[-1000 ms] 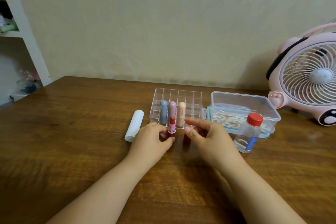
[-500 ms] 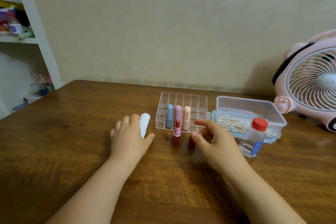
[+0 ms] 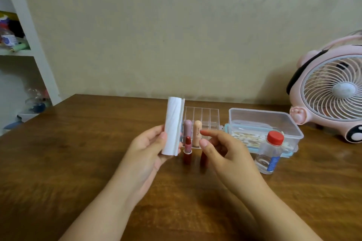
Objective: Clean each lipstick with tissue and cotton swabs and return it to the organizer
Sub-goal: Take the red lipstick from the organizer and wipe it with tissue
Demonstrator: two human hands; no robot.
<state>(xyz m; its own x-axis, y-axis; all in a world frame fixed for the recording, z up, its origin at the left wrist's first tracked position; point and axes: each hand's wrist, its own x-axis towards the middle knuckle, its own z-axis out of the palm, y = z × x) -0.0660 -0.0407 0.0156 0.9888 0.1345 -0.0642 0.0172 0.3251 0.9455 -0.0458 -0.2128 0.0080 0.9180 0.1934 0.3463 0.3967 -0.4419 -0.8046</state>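
Observation:
My left hand (image 3: 146,149) holds a white tissue roll (image 3: 173,126) upright above the table, in front of the clear organizer (image 3: 207,116). A mauve lipstick (image 3: 187,128) and a peach lipstick (image 3: 197,132) stand in the organizer's front row; a third is hidden behind the tissue. An uncapped red lipstick (image 3: 187,149) stands on the table before the organizer, its dark red cap (image 3: 203,159) beside it. My right hand (image 3: 223,151) hovers just right of the tissue with index finger and thumb extended, holding nothing.
A clear box of cotton swabs (image 3: 263,127) sits right of the organizer, with a small red-capped bottle of clear liquid (image 3: 271,154) in front of it. A pink fan (image 3: 331,94) stands at the far right. A white shelf (image 3: 21,49) is at the left.
My left hand has let go of the lipstick, reached left, gripped the tissue roll and lifted it upright in front of the organizer. My right hand has stayed near the cap.

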